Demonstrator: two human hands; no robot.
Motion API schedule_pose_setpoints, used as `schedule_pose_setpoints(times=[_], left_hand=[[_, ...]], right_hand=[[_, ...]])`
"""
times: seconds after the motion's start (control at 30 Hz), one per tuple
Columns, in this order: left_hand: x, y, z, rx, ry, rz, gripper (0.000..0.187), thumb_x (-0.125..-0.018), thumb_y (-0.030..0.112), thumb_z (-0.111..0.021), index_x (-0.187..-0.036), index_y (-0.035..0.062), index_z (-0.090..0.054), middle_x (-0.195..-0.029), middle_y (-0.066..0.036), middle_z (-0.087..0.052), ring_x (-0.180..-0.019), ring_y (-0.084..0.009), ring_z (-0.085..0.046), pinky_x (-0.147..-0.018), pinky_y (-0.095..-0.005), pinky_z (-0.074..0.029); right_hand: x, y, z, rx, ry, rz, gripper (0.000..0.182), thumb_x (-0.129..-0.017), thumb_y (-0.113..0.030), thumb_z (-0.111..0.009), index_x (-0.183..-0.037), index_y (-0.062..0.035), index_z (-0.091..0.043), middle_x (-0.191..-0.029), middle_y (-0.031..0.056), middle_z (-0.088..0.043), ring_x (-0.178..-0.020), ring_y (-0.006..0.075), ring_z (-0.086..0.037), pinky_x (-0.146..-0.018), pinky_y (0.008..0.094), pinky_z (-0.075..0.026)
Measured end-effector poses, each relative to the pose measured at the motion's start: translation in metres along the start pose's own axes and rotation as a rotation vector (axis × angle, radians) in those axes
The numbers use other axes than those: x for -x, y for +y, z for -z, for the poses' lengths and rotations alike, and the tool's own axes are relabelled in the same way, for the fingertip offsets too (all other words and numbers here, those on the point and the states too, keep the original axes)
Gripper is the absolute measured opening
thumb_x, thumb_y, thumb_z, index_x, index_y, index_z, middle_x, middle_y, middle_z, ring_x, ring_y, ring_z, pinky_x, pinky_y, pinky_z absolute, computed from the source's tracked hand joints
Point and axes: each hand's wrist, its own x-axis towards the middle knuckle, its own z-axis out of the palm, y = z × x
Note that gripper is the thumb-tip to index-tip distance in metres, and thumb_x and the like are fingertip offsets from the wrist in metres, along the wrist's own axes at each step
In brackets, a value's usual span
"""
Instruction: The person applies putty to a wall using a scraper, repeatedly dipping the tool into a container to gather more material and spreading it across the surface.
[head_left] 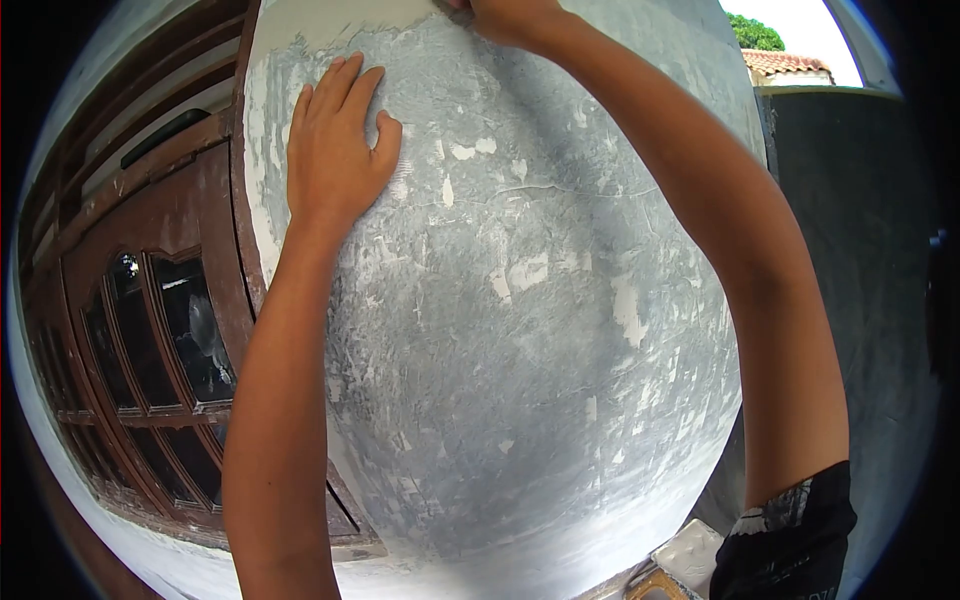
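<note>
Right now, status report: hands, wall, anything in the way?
Left hand open against the patchy grey wall. Right hand partly cut off at the picture's top, grip unclear. No obstacle visible between the hands.

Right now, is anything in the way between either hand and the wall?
Nothing visible for the left hand: it appears to rest directly on the wall. The right hand is cut off by the picture's top edge, so I can't tell there.
</note>
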Motion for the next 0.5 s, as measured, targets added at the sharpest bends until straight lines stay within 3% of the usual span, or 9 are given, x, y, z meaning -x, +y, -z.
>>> schedule_pose_setpoints(times=[0.07, 0.1, 0.13, 0.27, 0.33, 0.4, 0.5], left_hand=[[0.001, 0.000, 0.001, 0.012, -0.008, -0.001, 0.046, -0.093, 0.020, -0.056, -0.136, 0.0056, -0.062, -0.151, -0.014, -0.054, -0.145, -0.0316, -0.045, -0.124, -0.0481, -0.028], [0.000, 0.000, 0.001, 0.019, -0.008, 0.002, 0.046, -0.093, 0.020, -0.056, -0.136, 0.0057, -0.062, -0.151, -0.014, -0.054, -0.145, -0.0316, -0.044, -0.124, -0.0481, -0.028], [0.000, 0.000, 0.001, 0.021, -0.009, 0.003, 0.046, -0.093, 0.020, -0.056, -0.136, 0.0057, -0.062, -0.151, -0.014, -0.054, -0.145, -0.0316, -0.044, -0.124, -0.0481, -0.028], [0.001, 0.001, 0.000, 0.008, -0.005, 0.005, 0.047, -0.093, 0.021, -0.055, -0.136, 0.0056, -0.062, -0.151, -0.014, -0.054, -0.145, -0.0314, -0.045, -0.124, -0.0479, -0.028], [0.000, 0.000, -0.001, -0.003, -0.002, 0.003, 0.047, -0.093, 0.021, -0.055, -0.136, 0.0056, -0.062, -0.151, -0.014, -0.054, -0.144, -0.0315, -0.045, -0.124, -0.0478, -0.028], [0.000, 0.000, 0.000, -0.003, 0.000, 0.001, 0.046, -0.093, 0.020, -0.055, -0.136, 0.0056, -0.062, -0.151, -0.014, -0.054, -0.144, -0.0314, -0.045, -0.124, -0.0478, -0.028], [0.000, 0.001, 0.000, -0.004, 0.010, -0.004, 0.046, -0.093, 0.020, -0.055, -0.136, 0.0057, -0.063, -0.150, -0.014, -0.054, -0.144, -0.0314, -0.045, -0.124, -0.0478, -0.028]], right_hand=[[0.020, -0.009, -0.020, 0.014, 0.160, 0.200, 0.015, -0.095, -0.018, -0.055, -0.087, -0.0081, -0.063, -0.085, 0.0231, -0.068, -0.084, 0.0423, -0.068, -0.072, 0.0515, -0.054], [0.039, -0.027, -0.008, -0.127, 0.089, 0.199, 0.016, -0.096, -0.018, -0.054, -0.087, -0.0076, -0.063, -0.085, 0.0232, -0.068, -0.084, 0.0427, -0.068, -0.073, 0.0524, -0.054], [0.054, -0.048, 0.010, -0.176, 0.043, 0.156, 0.020, -0.094, -0.017, -0.057, -0.083, -0.0020, -0.063, -0.084, 0.0260, -0.068, -0.082, 0.0463, -0.067, -0.074, 0.0536, -0.053], [0.043, -0.040, 0.031, -0.320, 0.208, 0.009, 0.021, -0.092, -0.009, -0.059, -0.075, 0.0040, -0.064, -0.083, 0.0320, -0.066, -0.082, 0.0517, -0.064, -0.073, 0.0540, -0.051], [0.021, -0.020, 0.031, -0.192, 0.216, 0.004, 0.022, -0.093, -0.009, -0.059, -0.078, 0.0043, -0.066, -0.087, 0.0323, -0.067, -0.082, 0.0502, -0.066, -0.073, 0.0520, -0.051], [0.007, -0.016, 0.038, -0.171, 0.084, -0.242, 0.021, -0.093, -0.011, -0.063, -0.078, 0.0038, -0.067, -0.088, 0.0317, -0.068, -0.083, 0.0479, -0.068, -0.074, 0.0505, -0.052], [-0.004, -0.009, 0.019, -0.116, 0.113, -0.169, 0.026, -0.097, -0.016, -0.061, -0.081, 0.0029, -0.068, -0.091, 0.0288, -0.070, -0.083, 0.0443, -0.069, -0.075, 0.0497, -0.055]])
